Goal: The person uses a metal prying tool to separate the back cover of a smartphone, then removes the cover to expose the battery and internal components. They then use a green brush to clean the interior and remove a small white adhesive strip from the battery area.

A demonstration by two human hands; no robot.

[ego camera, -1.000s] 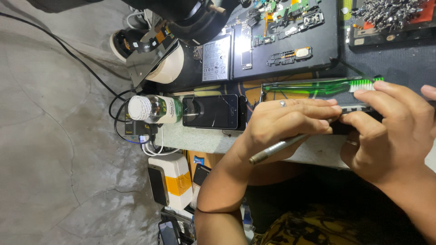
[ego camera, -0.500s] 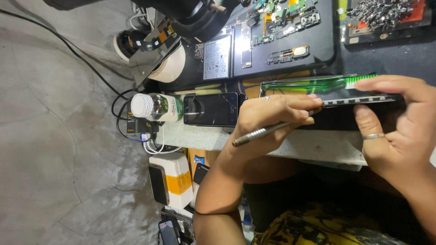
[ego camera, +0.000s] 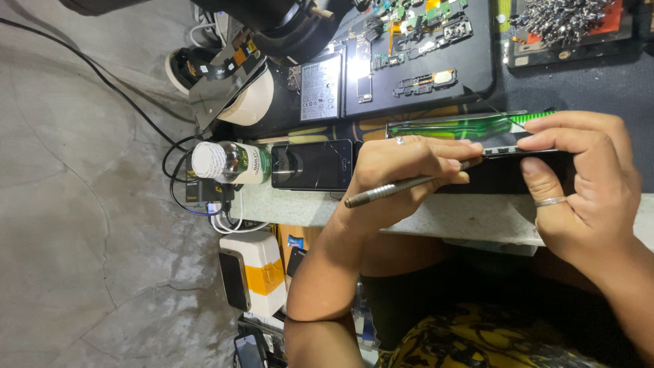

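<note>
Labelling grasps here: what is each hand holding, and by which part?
Left hand: slim grey metal tool, gripped near its tip end, the handle sticking out free. Right hand: thin dark slab-shaped phone, pinched edge-on at one end between thumb and fingers.

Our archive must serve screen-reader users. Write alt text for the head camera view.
The left hand pinches a slim metal tool against the edge of a thin dark phone, which the right hand holds edge-on over a cluttered repair bench. A white-capped bottle and a second phone lie to the left, with circuit parts beyond.
</note>
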